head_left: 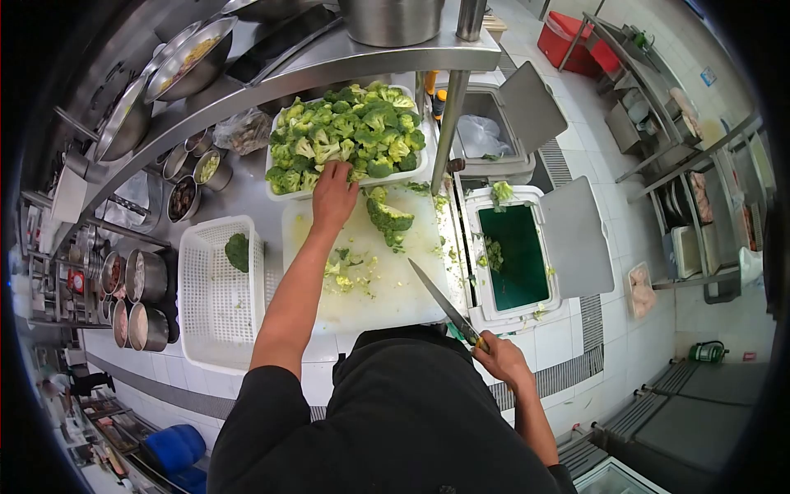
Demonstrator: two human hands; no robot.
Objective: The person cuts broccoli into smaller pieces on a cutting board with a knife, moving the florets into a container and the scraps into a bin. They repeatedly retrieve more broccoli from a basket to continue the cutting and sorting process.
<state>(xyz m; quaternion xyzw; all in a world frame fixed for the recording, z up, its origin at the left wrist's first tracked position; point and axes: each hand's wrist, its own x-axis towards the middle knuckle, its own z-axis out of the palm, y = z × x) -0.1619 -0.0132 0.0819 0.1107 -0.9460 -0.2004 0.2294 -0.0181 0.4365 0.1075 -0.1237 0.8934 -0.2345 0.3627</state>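
My left hand (335, 198) reaches to the near edge of a white tub (290, 195) heaped with broccoli florets (346, 132). Its fingers touch the florets, and their tips are partly hidden, so I cannot make out whether they grip one. In my right hand (502, 360) is a kitchen knife (440, 300), its blade pointing up and left over the right edge of the white cutting board (362, 305). A larger piece of broccoli (387, 216) lies on the board's upper right, just beyond my left hand. Green crumbs and trimmings (350, 267) are scattered across the board.
Left of the board stands a white perforated basket (216, 296) with one broccoli piece (237, 252) inside. On the right is an open bin (514, 255) with a green interior and trimmings on its rim. A steel shelf (329, 62) crosses above the tub.
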